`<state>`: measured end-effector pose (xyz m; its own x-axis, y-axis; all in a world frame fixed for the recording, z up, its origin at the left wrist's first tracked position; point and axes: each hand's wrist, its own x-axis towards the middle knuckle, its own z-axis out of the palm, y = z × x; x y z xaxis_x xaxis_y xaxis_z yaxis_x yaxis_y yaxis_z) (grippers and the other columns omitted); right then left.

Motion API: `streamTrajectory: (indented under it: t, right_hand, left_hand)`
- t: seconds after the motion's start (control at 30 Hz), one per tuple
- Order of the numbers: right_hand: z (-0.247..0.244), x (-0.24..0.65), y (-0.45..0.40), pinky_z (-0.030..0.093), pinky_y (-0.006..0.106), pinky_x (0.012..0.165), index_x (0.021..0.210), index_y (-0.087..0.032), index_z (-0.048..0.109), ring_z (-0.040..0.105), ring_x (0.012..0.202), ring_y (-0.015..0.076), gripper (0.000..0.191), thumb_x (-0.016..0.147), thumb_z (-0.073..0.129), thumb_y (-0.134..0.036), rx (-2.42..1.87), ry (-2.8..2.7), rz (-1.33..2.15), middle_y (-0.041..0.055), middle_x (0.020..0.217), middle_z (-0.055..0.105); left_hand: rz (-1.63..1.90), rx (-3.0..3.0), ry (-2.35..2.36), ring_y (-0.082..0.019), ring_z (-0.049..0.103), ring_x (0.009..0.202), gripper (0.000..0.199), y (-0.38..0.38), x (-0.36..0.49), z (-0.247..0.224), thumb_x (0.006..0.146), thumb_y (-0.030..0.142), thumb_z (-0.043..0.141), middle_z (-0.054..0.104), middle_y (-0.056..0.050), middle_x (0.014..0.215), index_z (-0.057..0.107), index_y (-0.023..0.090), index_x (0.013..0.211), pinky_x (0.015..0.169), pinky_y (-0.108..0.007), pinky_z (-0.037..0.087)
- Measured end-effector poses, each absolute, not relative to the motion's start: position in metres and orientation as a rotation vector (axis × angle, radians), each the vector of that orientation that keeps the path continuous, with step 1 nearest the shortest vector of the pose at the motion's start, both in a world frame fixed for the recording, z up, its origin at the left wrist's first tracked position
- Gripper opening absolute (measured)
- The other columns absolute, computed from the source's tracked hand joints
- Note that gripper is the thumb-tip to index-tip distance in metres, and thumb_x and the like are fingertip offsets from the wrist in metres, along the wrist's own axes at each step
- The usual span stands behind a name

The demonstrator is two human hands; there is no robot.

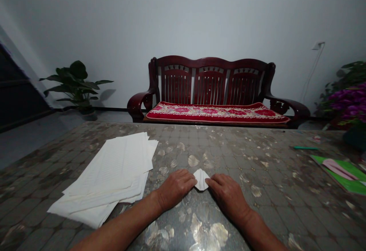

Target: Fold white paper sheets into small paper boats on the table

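A small piece of folded white paper lies at the middle of the table between my two hands, with crease lines running down its centre. My left hand pinches its left corner between thumb and fingers. On the opposite side, my right hand grips the right corner the same way. Both hands rest low, close to the tabletop. To the left of my left forearm is a loose stack of white paper sheets, some with faint print.
The table has a patterned cover. At right are a green pen-like stick, a green sheet with a pink piece, and purple flowers. A wooden bench and a potted plant stand beyond.
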<state>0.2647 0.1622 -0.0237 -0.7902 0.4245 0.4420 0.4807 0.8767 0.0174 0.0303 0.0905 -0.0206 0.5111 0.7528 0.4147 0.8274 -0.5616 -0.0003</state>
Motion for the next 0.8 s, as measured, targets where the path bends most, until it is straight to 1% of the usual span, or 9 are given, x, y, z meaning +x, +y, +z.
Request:
streamTrajectory:
  t: [0.13, 0.23, 0.33, 0.53, 0.67, 0.8]
  right_hand:
    - [-0.023, 0.264, 0.162, 0.037, 0.03, 0.069, 0.101, -0.023, 0.068, 0.057, 0.077, 0.0195, 0.015, 0.098, 0.054, -0.024, -0.659, -2.623, -0.153, 0.0044, 0.087, 0.067]
    - [-0.022, 0.263, 0.162, 0.038, 0.03, 0.068, 0.098, -0.022, 0.069, 0.057, 0.078, 0.0195, 0.019, 0.099, 0.05, -0.022, -0.672, -2.615, -0.083, 0.005, 0.085, 0.065]
    - [-0.02, 0.263, 0.163, 0.04, 0.029, 0.07, 0.094, -0.022, 0.069, 0.057, 0.081, 0.0197, 0.022, 0.1, 0.048, -0.025, -0.721, -2.596, 0.087, 0.0052, 0.085, 0.064]
    - [-0.012, 0.263, 0.166, 0.042, 0.03, 0.074, 0.087, -0.023, 0.067, 0.059, 0.086, 0.0201, 0.017, 0.097, 0.056, -0.032, -0.893, -2.526, 0.406, 0.0027, 0.087, 0.066]
    - [-0.006, 0.262, 0.168, 0.042, 0.029, 0.073, 0.083, -0.024, 0.068, 0.061, 0.086, 0.0193, 0.019, 0.095, 0.056, -0.034, -1.012, -2.49, 0.547, 0.0008, 0.086, 0.066]
    - [-0.003, 0.26, 0.169, 0.041, 0.029, 0.075, 0.083, -0.024, 0.068, 0.061, 0.087, 0.0193, 0.026, 0.098, 0.052, -0.038, -1.028, -2.499, 0.569, 0.0012, 0.086, 0.066]
  left_hand:
    - [-0.524, -2.536, -1.405, -0.02, 0.062, 0.081, 0.018, 0.091, 0.03, -0.022, 0.101, 0.022, 0.048, 0.069, -0.005, 0.087, 0.065, 0.019, 0.095, 0.074, -0.032, 0.043]
    - [-0.537, -2.526, -1.434, -0.02, 0.06, 0.079, 0.017, 0.092, 0.031, -0.021, 0.098, 0.021, 0.05, 0.067, -0.005, 0.084, 0.065, 0.019, 0.093, 0.071, -0.031, 0.041]
    - [-0.619, -2.521, -1.485, -0.02, 0.059, 0.08, 0.016, 0.091, 0.031, -0.02, 0.097, 0.019, 0.051, 0.066, -0.005, 0.084, 0.066, 0.02, 0.093, 0.072, -0.031, 0.042]
    - [-0.766, -2.491, -1.616, -0.02, 0.059, 0.081, 0.015, 0.09, 0.033, -0.022, 0.096, 0.019, 0.053, 0.066, -0.004, 0.083, 0.066, 0.021, 0.09, 0.074, -0.031, 0.043]
    - [-0.874, -2.481, -1.747, -0.019, 0.06, 0.079, 0.019, 0.09, 0.034, -0.022, 0.097, 0.025, 0.056, 0.066, -0.004, 0.08, 0.069, 0.02, 0.085, 0.073, -0.03, 0.043]
    - [-0.951, -2.473, -1.93, -0.018, 0.061, 0.08, 0.022, 0.092, 0.034, -0.018, 0.095, 0.029, 0.06, 0.066, -0.003, 0.079, 0.07, 0.02, 0.078, 0.075, -0.029, 0.043]
